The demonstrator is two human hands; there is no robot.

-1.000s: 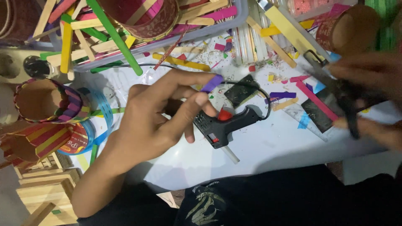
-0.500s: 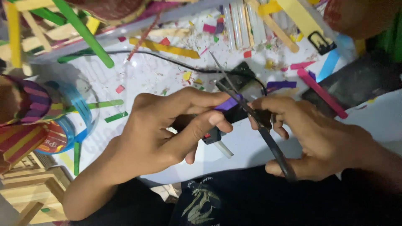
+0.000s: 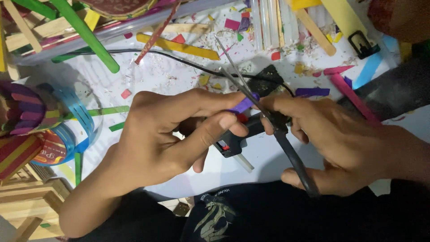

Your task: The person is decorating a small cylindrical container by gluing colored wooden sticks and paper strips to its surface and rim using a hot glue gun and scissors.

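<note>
The left hand [image 3: 165, 139] pinches a short purple stick piece [image 3: 244, 105] between thumb and fingers, its grip clamped on that piece just above the middle of the white tabletop [image 3: 188, 76]. The right hand [image 3: 340, 143] is closed around the dark handles of a pair of scissors [image 3: 268, 116], whose thin metal blades stand slightly apart and point up and to the left, crossing right at the purple piece. Under both hands lies a black glue gun [image 3: 235, 139] with a red trigger and a pale glue stick poking out of its rear end; its black cord [image 3: 179, 60] runs off toward the upper left. Around them the tabletop is strewn with coloured stick scraps: a yellow stick [image 3: 179, 45], a green stick [image 3: 85, 33], a pink stick [image 3: 351, 96] and a light-blue one [image 3: 371, 69]. At the left edge stand striped stick-covered cups [image 3: 24, 112] and a roll of blue tape [image 3: 58, 148], with small wooden stick frames [image 3: 27, 201] below them.
</note>
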